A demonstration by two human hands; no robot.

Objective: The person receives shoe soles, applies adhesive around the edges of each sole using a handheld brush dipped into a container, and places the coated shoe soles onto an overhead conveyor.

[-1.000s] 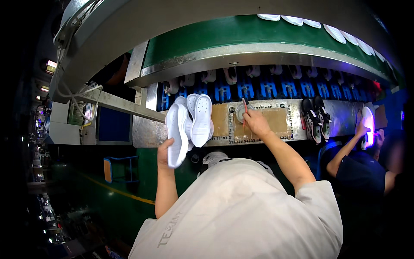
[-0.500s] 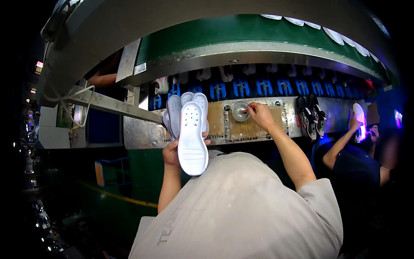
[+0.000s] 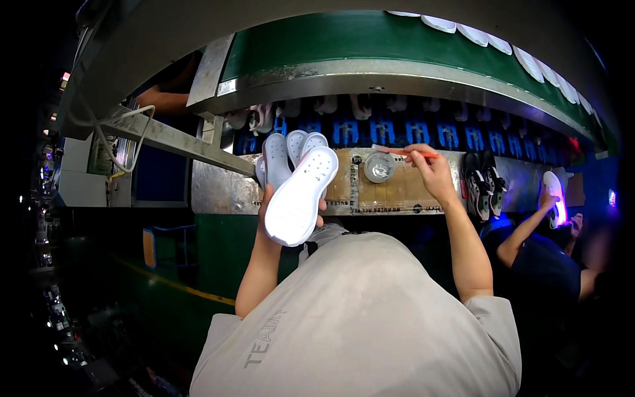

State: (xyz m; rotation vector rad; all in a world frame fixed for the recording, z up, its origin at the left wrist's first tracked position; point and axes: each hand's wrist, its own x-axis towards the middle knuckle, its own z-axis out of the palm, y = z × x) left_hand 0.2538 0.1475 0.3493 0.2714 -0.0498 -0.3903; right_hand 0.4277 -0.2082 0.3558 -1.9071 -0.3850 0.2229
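My left hand [image 3: 265, 204] grips a white shoe sole [image 3: 301, 198] in front of my chest, toe end tilted up to the right and holes facing up. Fingers show along both its edges. Behind it, several more white soles [image 3: 277, 156] stand on the metal bench. My right hand [image 3: 434, 177] pinches a thin brush [image 3: 399, 152] with a red-orange handle. The brush lies nearly level, its pale tip pointing left above the far rim of a clear cup [image 3: 379, 171]. Liquid seems to be in the cup, which sits on taped cardboard [image 3: 403, 188].
A pair of dark shoes [image 3: 485, 185] stands right of the cardboard. Beyond the bench runs a rack of blue holders [image 3: 381, 132], under a green conveyor [image 3: 317, 49] carrying white soles. A metal bar [image 3: 178, 137] crosses at left. At far right, another person's hand [image 3: 548, 198] holds a lit sole.
My right hand has lifted the brush out of the cup and moved up and right. The sole in my left hand has tilted, its toe end swinging right.
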